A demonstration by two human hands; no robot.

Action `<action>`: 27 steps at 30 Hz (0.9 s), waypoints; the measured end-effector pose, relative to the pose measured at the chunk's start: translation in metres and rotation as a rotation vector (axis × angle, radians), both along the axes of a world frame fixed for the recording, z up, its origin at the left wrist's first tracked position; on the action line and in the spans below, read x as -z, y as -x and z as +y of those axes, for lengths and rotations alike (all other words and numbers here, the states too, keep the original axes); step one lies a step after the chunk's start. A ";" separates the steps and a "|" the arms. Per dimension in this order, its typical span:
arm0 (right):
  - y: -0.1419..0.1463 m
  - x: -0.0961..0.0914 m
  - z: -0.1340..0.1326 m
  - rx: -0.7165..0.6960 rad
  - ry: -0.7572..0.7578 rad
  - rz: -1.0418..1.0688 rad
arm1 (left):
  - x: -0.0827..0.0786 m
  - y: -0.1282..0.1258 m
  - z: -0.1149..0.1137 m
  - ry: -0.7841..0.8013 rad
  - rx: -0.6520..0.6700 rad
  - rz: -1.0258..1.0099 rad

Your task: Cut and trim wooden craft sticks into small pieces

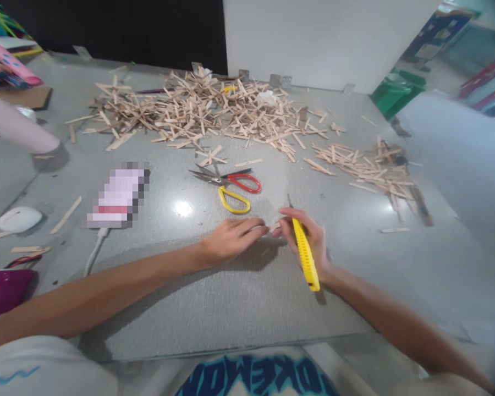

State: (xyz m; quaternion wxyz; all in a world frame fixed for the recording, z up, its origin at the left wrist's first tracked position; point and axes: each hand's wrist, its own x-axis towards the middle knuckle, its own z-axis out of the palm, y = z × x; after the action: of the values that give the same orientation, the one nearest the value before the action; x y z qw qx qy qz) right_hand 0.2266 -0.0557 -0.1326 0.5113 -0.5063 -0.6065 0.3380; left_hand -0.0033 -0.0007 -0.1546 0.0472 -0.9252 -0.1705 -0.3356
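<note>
My right hand (309,242) grips a yellow utility knife (306,257) with its blade pointing away from me over the grey table (231,297). My left hand (233,237) lies beside it with fingers pressed together on a small wooden stick piece (274,226) that sits between the two hands. The stick piece is mostly hidden by the fingertips. Just beyond the hands lie scissors with one red and one yellow handle (231,184).
A large heap of wooden sticks (198,110) covers the far side, with a smaller heap (371,168) at right. A blurred-out phone (117,195) with a white cable lies at left, near a white oval object (18,219). Another person's sleeve (16,129) reaches in at far left.
</note>
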 end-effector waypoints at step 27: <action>-0.003 -0.007 0.012 0.067 0.066 0.174 | 0.006 -0.006 -0.001 0.194 -0.260 -0.132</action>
State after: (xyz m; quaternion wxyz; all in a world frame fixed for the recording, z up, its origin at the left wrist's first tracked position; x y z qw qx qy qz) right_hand 0.2291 -0.0438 -0.1255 0.5561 -0.5116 -0.5311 0.3833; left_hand 0.0027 -0.0012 -0.1607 -0.0105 -0.8716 -0.3231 -0.3685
